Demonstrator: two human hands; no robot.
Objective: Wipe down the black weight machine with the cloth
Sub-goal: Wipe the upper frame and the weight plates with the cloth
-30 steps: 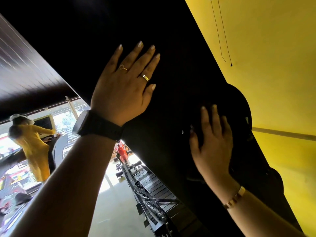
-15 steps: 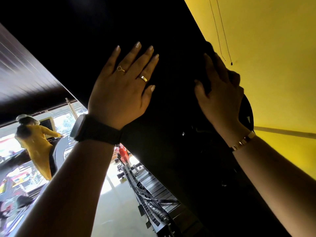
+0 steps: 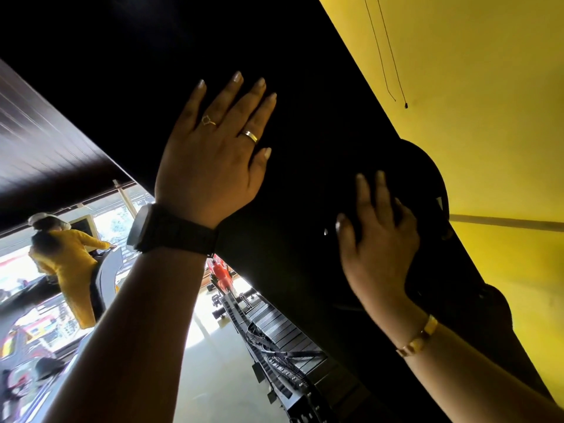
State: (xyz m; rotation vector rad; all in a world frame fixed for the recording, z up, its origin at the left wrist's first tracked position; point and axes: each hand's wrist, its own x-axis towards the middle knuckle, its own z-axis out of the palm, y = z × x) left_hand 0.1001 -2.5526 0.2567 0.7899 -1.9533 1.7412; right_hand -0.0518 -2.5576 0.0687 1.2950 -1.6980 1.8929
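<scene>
Seemingly mid-wipe: left hand point(image 3: 213, 154) braces flat on the tall black metal weight machine point(image 3: 305, 71), right hand point(image 3: 378, 245) presses flat-fingered; sweep onward next

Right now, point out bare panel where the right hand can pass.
Bare panel lies between left hand and right hand, and above the left hand toward the wall. Crowded by the disc beside the right hand.

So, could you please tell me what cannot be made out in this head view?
Cloth: head view, lost in shadow against the black weight machine under the right hand.
Palm of the left hand: head view, hidden by its own back, flat on the machine.
Person in yellow: head view, blurred, washed out by backlight.
Machine's top: head view, cut off by the upper edge.
</scene>
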